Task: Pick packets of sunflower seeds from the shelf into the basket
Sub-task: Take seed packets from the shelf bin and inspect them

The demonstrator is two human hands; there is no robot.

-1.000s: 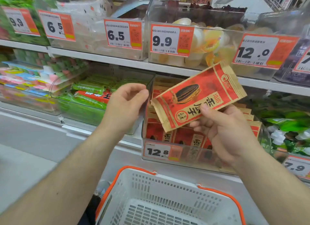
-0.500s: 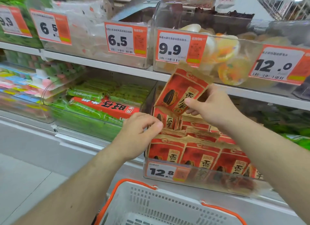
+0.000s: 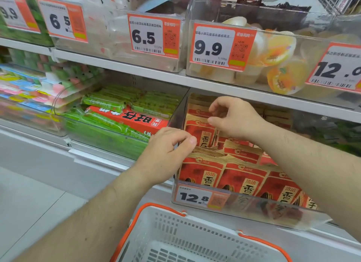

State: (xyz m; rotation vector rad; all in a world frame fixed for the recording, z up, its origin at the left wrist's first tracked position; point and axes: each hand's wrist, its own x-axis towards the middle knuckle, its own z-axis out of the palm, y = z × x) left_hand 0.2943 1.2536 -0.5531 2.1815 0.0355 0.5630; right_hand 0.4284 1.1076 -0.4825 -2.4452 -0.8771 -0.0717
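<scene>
Both hands reach into the clear bin [image 3: 244,207] of sunflower seed packets [image 3: 203,174] on the lower shelf, directly above the white basket [image 3: 175,234] with its orange rim. The left hand [image 3: 168,156] rests at the bin's left wall, fingers curled with the thumb against them; whether it pinches anything cannot be told. The right hand [image 3: 234,119] hovers over the back rows, thumb and forefinger closing on the top edge of a packet [image 3: 197,132] standing in the bin. The shelf board [image 3: 136,72] above leaves only a narrow gap over the right hand. The basket's mouth lies open below the bin's front lip.

The bin's tag [image 3: 193,197] reads 12.8. Tags on the shelf above the bin read 9.9, 6.5, 6.5, 9.9 and 12.0. The packets are red and tan with Chinese characters. A red box [image 3: 134,119] among green bars [image 3: 105,103] lies left of the bin, also lettered in Chinese.

Half a second ago the right hand held a packet raised clear of the bin; now no packet is lifted, and the hand has dropped back among the rows. The left hand has moved rightward to the bin wall.
</scene>
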